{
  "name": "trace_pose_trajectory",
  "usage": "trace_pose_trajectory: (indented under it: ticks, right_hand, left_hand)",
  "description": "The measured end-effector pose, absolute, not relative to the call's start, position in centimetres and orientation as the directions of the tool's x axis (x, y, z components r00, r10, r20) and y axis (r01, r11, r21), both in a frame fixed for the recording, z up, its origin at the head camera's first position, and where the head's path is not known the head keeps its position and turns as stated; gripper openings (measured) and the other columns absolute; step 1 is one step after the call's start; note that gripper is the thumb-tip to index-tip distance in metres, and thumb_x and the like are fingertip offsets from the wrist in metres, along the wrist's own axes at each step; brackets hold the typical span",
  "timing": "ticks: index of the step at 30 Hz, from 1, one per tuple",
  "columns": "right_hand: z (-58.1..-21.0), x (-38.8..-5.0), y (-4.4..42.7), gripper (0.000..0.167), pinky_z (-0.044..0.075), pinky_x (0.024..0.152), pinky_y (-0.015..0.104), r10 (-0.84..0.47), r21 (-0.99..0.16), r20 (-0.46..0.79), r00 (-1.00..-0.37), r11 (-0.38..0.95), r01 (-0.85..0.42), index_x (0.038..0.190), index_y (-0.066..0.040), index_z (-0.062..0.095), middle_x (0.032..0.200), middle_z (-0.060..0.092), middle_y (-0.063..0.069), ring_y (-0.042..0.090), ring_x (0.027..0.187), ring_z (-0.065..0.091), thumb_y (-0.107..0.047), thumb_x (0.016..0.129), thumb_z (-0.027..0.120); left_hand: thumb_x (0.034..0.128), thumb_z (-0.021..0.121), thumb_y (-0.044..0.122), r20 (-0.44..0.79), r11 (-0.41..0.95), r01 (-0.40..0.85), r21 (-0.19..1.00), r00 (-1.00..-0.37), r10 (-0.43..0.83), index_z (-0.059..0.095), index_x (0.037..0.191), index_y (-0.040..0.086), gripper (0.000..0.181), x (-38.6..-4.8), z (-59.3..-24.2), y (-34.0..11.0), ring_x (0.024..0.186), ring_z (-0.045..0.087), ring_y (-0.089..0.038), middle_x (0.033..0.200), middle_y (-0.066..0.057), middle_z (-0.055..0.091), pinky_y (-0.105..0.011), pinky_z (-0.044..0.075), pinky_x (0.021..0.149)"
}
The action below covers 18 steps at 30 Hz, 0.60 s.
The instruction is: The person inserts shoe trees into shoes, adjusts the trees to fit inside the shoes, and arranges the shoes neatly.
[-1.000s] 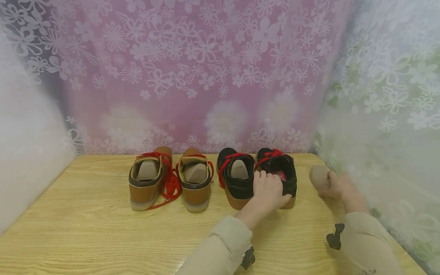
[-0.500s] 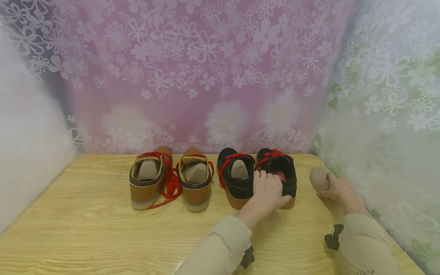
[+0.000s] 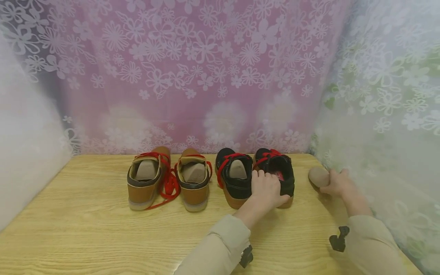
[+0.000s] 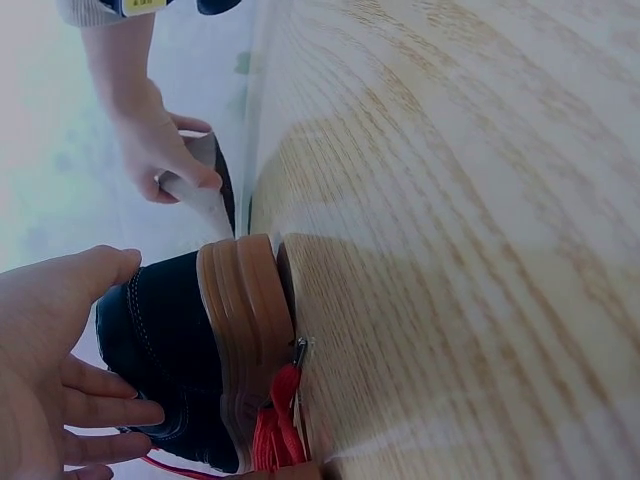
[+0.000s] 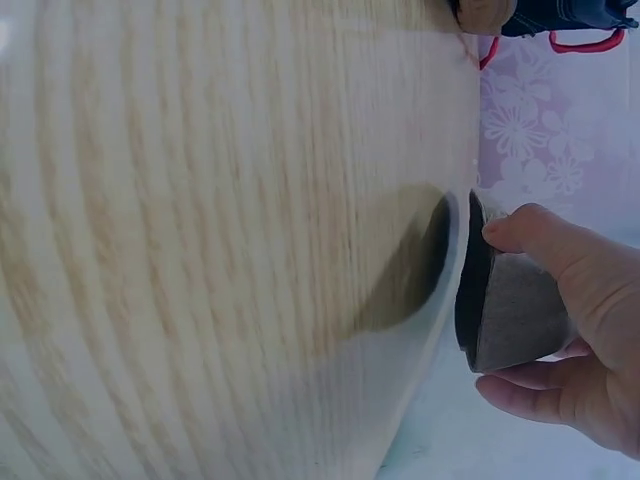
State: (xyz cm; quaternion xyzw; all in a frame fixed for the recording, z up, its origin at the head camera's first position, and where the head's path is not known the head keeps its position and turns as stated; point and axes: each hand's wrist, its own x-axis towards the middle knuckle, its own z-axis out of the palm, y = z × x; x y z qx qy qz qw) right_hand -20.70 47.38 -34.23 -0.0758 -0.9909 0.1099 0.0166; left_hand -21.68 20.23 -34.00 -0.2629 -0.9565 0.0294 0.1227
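Observation:
My left hand (image 3: 266,189) grips the heel end of the right-hand black shoe (image 3: 288,185), which has red laces and an open collar with no insert visible in it. In the left wrist view, my thumb is at the back of that shoe (image 4: 170,330) and my fingers lie along its side. At the far right, my right hand (image 3: 341,184) pinches a beige shoe insert (image 3: 317,177) between thumb and fingers. The right wrist view shows this insert (image 5: 520,315) with a dark underside, close to the table edge; whether it touches the table I cannot tell.
The other black shoe (image 3: 237,191) and two brown shoes, left (image 3: 141,194) and right (image 3: 196,196), stand in the same row, each with a beige insert inside. Red laces (image 3: 169,187) trail between the brown shoes. Flowered curtains (image 3: 206,76) rise behind and beside the wooden table (image 3: 103,236).
My right hand has shifted a little to the right, and the insert in it has tilted, showing a dark lower edge. The left hand keeps its place on the black shoe.

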Motion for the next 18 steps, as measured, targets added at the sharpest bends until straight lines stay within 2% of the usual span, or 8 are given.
trace_pose_trajectory:
  ticks: [8,15,18]
  right_hand:
    - [-33.5,-20.9,46.9,0.049,0.042,0.066,0.053,0.087,-0.169,0.087,-0.992,0.983,0.071,0.092,0.011,0.04,0.092,0.036,0.037,0.046,0.08,0.046,-0.021,0.072,0.071]
    - [-32.5,-20.9,46.0,0.043,0.042,0.065,0.055,0.033,-0.157,0.142,-0.989,0.988,0.011,0.087,0.012,0.04,0.1,0.025,0.046,0.051,0.077,0.046,-0.017,0.074,0.069]
    - [-32.0,-20.8,45.7,0.046,0.042,0.066,0.056,0.024,-0.151,0.146,-0.989,0.989,0.002,0.092,0.015,0.041,0.102,0.025,0.047,0.055,0.082,0.045,-0.017,0.076,0.069]
  left_hand:
    - [0.0745,0.046,0.077,0.223,0.858,0.501,-0.115,-0.828,0.514,0.062,0.11,0.02,0.069,-21.7,-33.8,20.1,0.094,0.048,-0.017,0.098,0.006,0.059,-0.036,0.032,0.084]
    - [0.0746,0.046,0.077,0.224,0.858,0.502,-0.11,-0.828,0.514,0.061,0.11,0.02,0.069,-21.8,-33.9,20.2,0.093,0.048,-0.017,0.097,0.005,0.059,-0.036,0.032,0.084]
    - [0.0748,0.046,0.077,0.22,0.858,0.502,-0.106,-0.83,0.513,0.061,0.111,0.02,0.069,-21.8,-34.0,20.2,0.094,0.048,-0.017,0.099,0.005,0.058,-0.036,0.032,0.085]
